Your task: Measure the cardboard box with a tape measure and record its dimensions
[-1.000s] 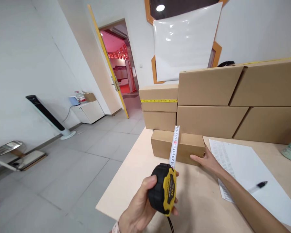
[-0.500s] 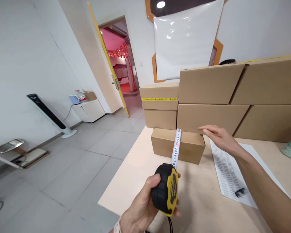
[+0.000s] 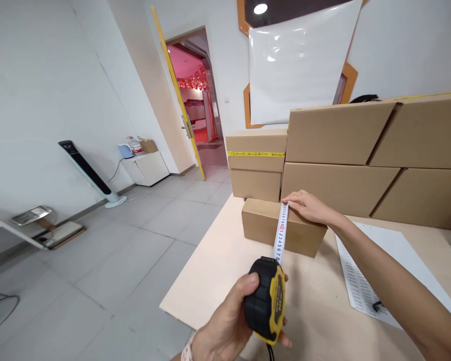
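Note:
My left hand (image 3: 229, 311) is closed round a black and yellow tape measure (image 3: 265, 301). Its white blade (image 3: 280, 235) runs out away from me, across the top and front of a small cardboard box (image 3: 261, 230) on the table. At the blade's far end, my right hand (image 3: 310, 206) has its fingertips closed on the tip, above the box's back edge. The palm hovers over or rests on the box top; I cannot tell which.
Stacked cardboard boxes (image 3: 340, 185) stand behind the small box; one carries a yellow tape strip (image 3: 255, 154). Printed sheets (image 3: 364, 281) lie on the table (image 3: 199, 281) under my right forearm. A yellow-edged door (image 3: 178, 95) stands open, and a tower fan (image 3: 88, 170) is by the wall.
My right hand has moved left from beside the small box onto the blade's far end. My left hand still holds the tape measure with the blade out.

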Demonstrator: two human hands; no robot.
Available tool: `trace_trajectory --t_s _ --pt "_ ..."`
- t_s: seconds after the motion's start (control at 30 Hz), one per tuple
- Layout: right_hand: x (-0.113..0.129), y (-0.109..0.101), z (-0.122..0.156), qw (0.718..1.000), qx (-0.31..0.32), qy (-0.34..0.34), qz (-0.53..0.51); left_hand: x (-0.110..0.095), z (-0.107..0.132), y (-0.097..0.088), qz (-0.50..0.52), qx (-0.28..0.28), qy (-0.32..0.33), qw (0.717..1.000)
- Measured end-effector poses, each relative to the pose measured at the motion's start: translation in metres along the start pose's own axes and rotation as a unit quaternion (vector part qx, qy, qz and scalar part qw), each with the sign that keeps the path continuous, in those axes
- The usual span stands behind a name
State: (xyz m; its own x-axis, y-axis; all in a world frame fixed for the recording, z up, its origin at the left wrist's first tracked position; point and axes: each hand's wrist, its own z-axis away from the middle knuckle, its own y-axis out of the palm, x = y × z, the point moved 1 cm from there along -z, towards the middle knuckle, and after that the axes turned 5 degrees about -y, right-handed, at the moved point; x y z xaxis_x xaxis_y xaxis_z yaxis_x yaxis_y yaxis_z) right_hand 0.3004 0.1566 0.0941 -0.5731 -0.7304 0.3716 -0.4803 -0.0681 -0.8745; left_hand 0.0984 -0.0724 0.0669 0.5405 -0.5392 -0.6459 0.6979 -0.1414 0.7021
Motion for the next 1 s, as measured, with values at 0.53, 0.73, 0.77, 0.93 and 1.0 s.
trace_trajectory --t_s 0.53,0.73,0.77,0.93,1.0 --pt "0.004 -0.003 0.008 0.997 0.027 0.068 -0.032 0.003 0.003 0.0 0.014 0.007 -0.009 1.0" --pt "0.007 -0.004 0.006 0.995 0.031 0.09 -0.003 0.004 0.003 0.001 0.014 0.002 -0.005 1.0" --pt "0.008 -0.005 0.006 0.995 0.031 0.09 0.002 0.004 0.003 0.001 0.015 0.003 -0.004 1.0" --pt "0.012 -0.006 0.007 0.995 0.03 0.093 0.01 0.006 0.004 0.001 0.02 0.017 0.002 1.0" --pt "0.013 -0.006 0.007 0.995 0.03 0.091 0.01 0.006 0.004 0.001 0.021 0.02 0.004 1.0"
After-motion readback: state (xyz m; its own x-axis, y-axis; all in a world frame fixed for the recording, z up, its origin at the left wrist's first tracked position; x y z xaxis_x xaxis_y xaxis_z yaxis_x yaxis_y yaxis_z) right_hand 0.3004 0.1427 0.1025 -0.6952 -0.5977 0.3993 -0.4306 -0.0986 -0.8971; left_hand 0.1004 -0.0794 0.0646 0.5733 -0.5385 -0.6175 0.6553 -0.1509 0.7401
